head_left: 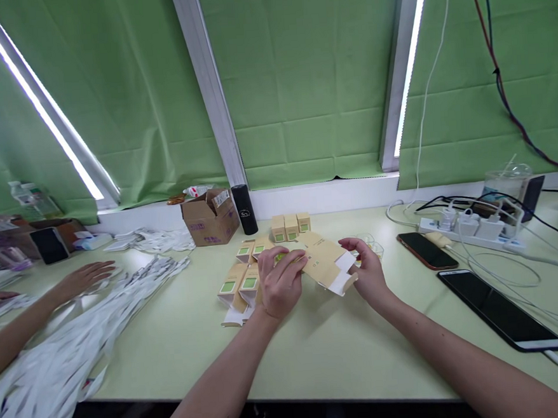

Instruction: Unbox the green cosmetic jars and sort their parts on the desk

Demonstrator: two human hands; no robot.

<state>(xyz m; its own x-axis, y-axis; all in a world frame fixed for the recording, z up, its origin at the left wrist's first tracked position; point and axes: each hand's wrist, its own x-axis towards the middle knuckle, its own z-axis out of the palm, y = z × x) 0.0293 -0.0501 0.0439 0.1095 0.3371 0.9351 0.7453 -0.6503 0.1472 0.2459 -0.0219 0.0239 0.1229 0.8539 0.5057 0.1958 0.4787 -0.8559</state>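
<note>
Between my two hands is a kraft-brown folding carton, raised above the table and tilted, its white end flaps sticking out toward me. My left hand grips its left side with bent fingers. At the right edge, by the flaps, the fingers and thumb of my right hand pinch it. Left of my left hand lie several matching cartons with green squares, some with white flaps open. Behind the held carton stand three small closed boxes. Clear plastic pieces sit partly hidden behind my right hand.
To the left, white strips spread over the table, with another person's hand on them. A cardboard box and black cylinder stand at the back. Phones and a power strip with cables lie right.
</note>
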